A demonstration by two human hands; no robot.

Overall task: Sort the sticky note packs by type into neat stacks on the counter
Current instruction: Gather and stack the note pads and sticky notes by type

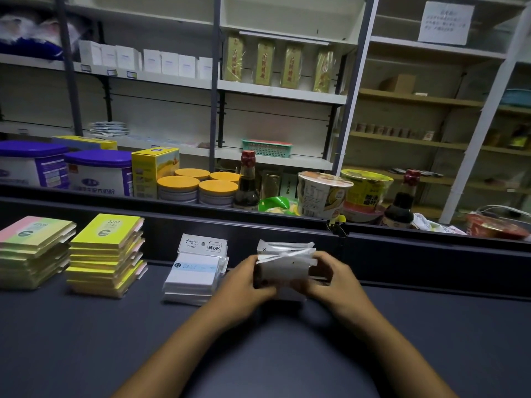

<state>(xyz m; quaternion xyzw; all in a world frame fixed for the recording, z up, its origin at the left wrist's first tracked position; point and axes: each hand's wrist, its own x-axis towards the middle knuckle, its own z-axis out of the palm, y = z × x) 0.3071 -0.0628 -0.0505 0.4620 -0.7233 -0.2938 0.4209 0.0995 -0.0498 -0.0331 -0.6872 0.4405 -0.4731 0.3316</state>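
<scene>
On the table [86,340] we count three finished stacks: the pink-green stack [31,251], the yellow stack [106,254] and the white stack [195,274]. Our left hand [244,282] and right hand [330,280] clamp a bundle of clear-wrapped packs [284,265], likely the last. Bare table lies right; the raised ledge [402,245] crowds behind.

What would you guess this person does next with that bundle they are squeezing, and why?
Probably set it down as a neat stack. Both the left hand and right hand press the bundle of clear-wrapped packs from its sides, as if squaring its uneven edges, and bare counter lies right of the white pack stack.
</scene>
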